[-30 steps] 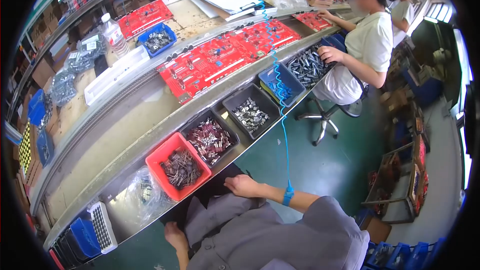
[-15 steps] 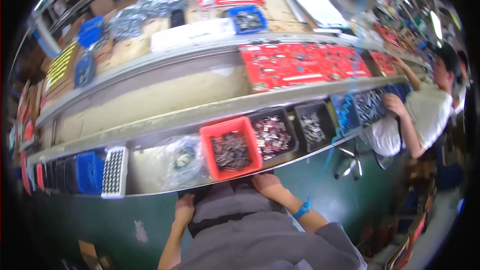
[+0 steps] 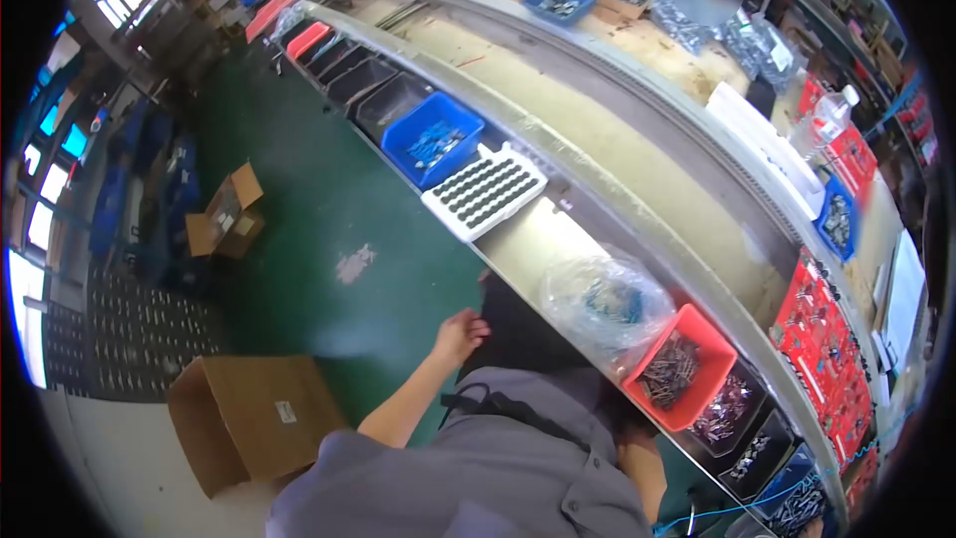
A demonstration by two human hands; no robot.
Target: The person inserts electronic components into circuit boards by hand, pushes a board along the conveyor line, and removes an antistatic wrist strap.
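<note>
My left hand (image 3: pixel 461 337) is beside my body above the green floor, its fingers loosely bent and apart with nothing seen in them. Close to it is the dark edge below the bench. My right hand (image 3: pixel 639 453) is low by my waist, near the bench edge; its fingers are hidden. Just above it on the bench stands a red bin (image 3: pixel 687 369) of small metal parts. Left of that bin lies a clear plastic bag (image 3: pixel 607 304) with something coiled inside. A white tray (image 3: pixel 485 191) with rows of dark holes sits further left, against a blue bin (image 3: pixel 433 139).
Black bins (image 3: pixel 360 82) line the bench edge at the far left. Red boards (image 3: pixel 827 339) full of parts lie at the right, past the rail. A cardboard box (image 3: pixel 259 418) stands on the floor at my left, another open carton (image 3: pixel 229 211) further off. A bottle (image 3: pixel 832 115) stands at the back.
My view has swung to the left, bringing the floor, the boxes and the bench's left end into sight. My left hand has moved away from my lap. The co-worker is mostly out of view.
</note>
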